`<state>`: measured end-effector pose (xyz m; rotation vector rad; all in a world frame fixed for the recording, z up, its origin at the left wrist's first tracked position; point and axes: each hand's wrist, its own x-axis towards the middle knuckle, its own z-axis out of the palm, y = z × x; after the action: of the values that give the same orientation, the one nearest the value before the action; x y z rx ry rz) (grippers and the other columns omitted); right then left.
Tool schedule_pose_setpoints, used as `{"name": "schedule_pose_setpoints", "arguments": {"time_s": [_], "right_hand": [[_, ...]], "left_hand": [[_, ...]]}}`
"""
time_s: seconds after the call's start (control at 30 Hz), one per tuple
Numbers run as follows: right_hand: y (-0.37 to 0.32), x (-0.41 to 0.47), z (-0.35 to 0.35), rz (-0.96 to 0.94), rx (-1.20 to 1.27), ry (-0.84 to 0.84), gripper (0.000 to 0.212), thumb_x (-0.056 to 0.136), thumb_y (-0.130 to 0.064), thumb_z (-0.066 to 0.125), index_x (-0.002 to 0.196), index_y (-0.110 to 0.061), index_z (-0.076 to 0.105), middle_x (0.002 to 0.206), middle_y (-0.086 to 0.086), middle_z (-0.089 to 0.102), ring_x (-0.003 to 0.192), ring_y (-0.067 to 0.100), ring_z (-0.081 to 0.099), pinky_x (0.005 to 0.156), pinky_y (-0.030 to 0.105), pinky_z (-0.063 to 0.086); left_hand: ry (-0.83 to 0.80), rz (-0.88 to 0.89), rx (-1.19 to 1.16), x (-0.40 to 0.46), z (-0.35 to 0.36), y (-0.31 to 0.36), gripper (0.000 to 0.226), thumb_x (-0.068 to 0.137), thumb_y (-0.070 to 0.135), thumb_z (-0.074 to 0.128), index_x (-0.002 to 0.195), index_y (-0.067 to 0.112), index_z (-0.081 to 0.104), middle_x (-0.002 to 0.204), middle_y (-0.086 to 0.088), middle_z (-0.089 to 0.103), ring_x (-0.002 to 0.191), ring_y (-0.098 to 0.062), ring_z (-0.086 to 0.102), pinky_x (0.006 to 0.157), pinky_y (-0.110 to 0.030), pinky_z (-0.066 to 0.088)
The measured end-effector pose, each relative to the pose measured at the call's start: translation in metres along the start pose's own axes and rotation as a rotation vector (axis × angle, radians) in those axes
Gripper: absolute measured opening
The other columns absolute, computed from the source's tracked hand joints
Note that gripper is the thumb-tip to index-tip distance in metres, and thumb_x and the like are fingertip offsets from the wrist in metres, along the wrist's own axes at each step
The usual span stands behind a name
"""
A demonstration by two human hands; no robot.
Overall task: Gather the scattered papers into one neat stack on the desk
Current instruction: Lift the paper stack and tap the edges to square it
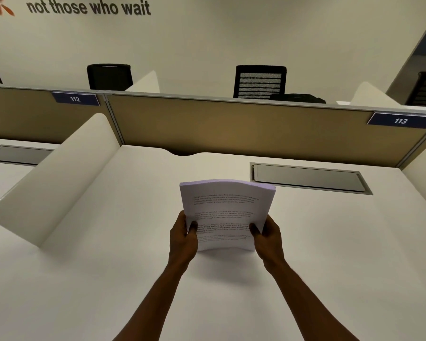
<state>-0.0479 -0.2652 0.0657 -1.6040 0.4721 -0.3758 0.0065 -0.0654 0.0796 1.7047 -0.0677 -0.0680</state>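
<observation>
A stack of white printed papers (225,207) stands nearly upright on its lower edge on the white desk (108,279), at the middle of the view. Its top edge bows slightly and the sheets look aligned. My left hand (183,238) grips the stack's lower left side, thumb on the front page. My right hand (267,238) grips the lower right side the same way. No loose sheets are visible elsewhere on the desk.
A white curved side divider (57,180) rises at the left. A grey cable hatch (308,178) is set into the desk behind the stack on the right. A tan partition (231,124) labelled 113 closes the back, with black chairs beyond it.
</observation>
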Motion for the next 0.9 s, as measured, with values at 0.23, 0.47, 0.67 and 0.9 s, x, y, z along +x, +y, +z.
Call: {"name": "schedule_pose_setpoints", "arguments": {"time_s": [0.23,0.47,0.67,0.9], "right_hand": [[0.002,-0.001,0.0,-0.034,-0.094,-0.012,0.04,0.094,-0.004,0.057,0.113,-0.039,0.057,0.105,-0.015,0.067,0.097,0.002,0.063,0.066,0.009,0.054],[-0.024,0.013,-0.016,-0.237,-0.348,-0.028,0.02,0.093,-0.001,0.054,0.104,-0.017,0.06,0.09,-0.005,0.067,0.084,0.006,0.065,0.069,0.017,0.054],[-0.066,0.025,-0.019,-0.451,-0.625,-0.153,0.015,0.092,-0.005,0.054,0.103,-0.012,0.062,0.089,0.001,0.069,0.074,0.016,0.061,0.066,0.014,0.044],[-0.093,0.027,-0.02,-0.593,-0.804,-0.235,0.015,0.09,-0.013,0.057,0.103,-0.016,0.062,0.092,0.002,0.071,0.077,0.018,0.062,0.067,0.022,0.039]], "left_hand": [[-0.011,-0.012,0.007,0.003,-0.002,-0.004,0.044,0.098,0.001,0.046,0.107,0.042,0.057,0.109,0.011,0.067,0.107,-0.012,0.064,0.086,-0.028,0.057],[0.266,0.361,0.245,0.022,-0.023,0.049,0.08,0.081,0.025,0.077,0.148,0.02,0.033,0.149,0.0,0.041,0.136,-0.016,0.042,0.11,-0.033,0.041],[-0.051,0.686,0.755,0.047,-0.036,0.125,0.096,0.076,0.062,0.067,0.154,0.032,0.02,0.159,0.004,0.029,0.15,-0.015,0.019,0.118,-0.034,0.025],[-0.354,0.363,0.57,0.056,-0.038,0.119,0.016,0.082,0.031,0.07,0.093,0.021,0.074,0.085,0.006,0.075,0.077,-0.006,0.068,0.067,-0.026,0.05]]}}
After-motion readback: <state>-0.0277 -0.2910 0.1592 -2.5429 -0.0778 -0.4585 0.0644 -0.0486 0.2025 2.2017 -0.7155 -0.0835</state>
